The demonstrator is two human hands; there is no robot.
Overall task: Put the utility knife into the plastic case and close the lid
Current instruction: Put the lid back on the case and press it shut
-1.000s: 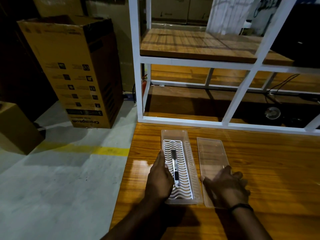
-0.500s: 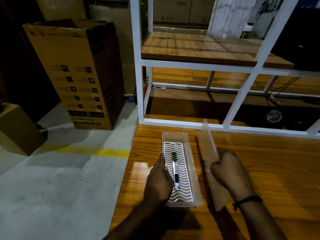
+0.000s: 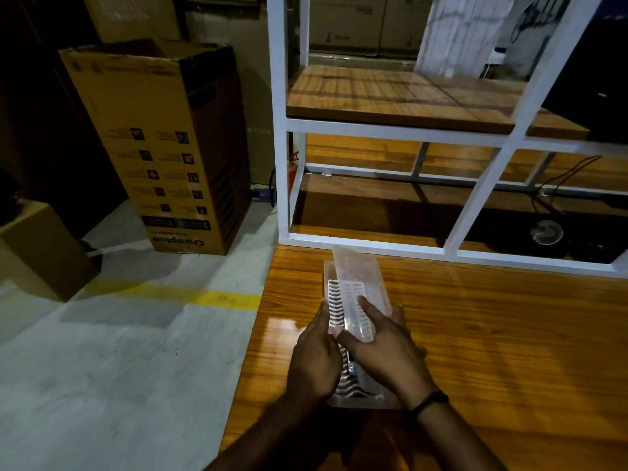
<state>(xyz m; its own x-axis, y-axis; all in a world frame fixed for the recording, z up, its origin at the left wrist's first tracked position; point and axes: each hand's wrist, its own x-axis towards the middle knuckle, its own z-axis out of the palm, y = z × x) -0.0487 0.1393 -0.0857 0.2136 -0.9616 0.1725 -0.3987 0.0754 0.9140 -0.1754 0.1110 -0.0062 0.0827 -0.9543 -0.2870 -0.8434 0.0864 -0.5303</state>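
A long clear plastic case (image 3: pixel 331 302) with a white wavy insert lies on the wooden table near its left edge. The clear lid (image 3: pixel 362 283) sits tilted over the case, its left edge raised, covering most of the opening. My right hand (image 3: pixel 384 348) holds the lid from above, fingers spread on it. My left hand (image 3: pixel 316 358) grips the case's left wall near the front. The utility knife is hidden under the lid and my hands.
The glossy wooden table (image 3: pixel 492 351) extends to the right. A white metal shelf frame (image 3: pixel 282 137) with wooden boards stands behind the case. On the floor at left stand a tall cardboard box (image 3: pixel 163 144) and a smaller box (image 3: pixel 40 249).
My right hand lifted the lid off the table at the case's right and swung it left over the case. The knife, visible before, is now covered. My left hand stayed on the case.
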